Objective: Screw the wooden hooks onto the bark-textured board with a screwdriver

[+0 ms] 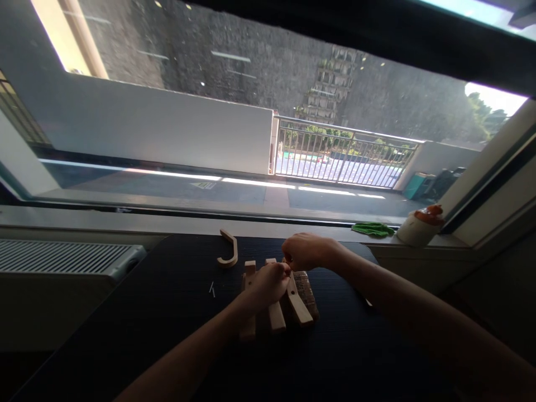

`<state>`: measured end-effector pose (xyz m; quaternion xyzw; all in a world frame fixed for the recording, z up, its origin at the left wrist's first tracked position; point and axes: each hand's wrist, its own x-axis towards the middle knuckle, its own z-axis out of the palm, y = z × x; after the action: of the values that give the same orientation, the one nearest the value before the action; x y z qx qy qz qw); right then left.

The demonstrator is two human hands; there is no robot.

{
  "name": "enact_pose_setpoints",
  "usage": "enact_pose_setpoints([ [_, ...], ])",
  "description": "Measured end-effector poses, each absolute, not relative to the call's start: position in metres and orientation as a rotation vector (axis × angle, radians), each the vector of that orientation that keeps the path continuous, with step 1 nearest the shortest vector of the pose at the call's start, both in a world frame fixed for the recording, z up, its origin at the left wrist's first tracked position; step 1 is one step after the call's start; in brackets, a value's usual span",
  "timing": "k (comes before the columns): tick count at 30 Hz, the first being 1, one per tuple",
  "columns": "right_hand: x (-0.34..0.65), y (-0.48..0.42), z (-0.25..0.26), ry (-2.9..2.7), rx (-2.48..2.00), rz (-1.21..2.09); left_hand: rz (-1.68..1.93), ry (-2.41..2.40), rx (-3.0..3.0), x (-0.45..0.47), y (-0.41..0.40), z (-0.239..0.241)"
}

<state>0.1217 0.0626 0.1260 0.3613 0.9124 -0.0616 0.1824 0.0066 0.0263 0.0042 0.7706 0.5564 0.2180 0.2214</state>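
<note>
Several pale wooden slats [276, 317] lie side by side on the dark table, and the right-hand one [300, 308] slants and has a dark hole. Under their right side is a brown block with a woven-looking surface [307, 290]. My left hand [271, 283] rests over the middle slats, its fingers closed near the far end of the slanted slat. Just beyond it my right hand [305, 251] is closed in a pinch, the fingertips of both hands meeting. Whatever sits between the fingers is hidden and too small to name.
A J-shaped wooden piece [234, 250] and two small screws or pins [212, 289] lie left of the slats. On the windowsill [176, 223] are a green cloth [372, 229] and a whitish container with an orange top [420, 228]. A radiator [62, 259] stands at left.
</note>
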Motion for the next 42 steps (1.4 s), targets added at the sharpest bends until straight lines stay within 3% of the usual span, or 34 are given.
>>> enact_pose_setpoints([
  [29,0.116,0.083,0.112,2.597,1.027,-0.273,0.743,1.462,2.105,0.004,0.034,-0.011],
  [42,0.138,0.067,0.139,2.759,0.972,-0.087,0.764,1.493,2.051,0.006,0.035,-0.01],
])
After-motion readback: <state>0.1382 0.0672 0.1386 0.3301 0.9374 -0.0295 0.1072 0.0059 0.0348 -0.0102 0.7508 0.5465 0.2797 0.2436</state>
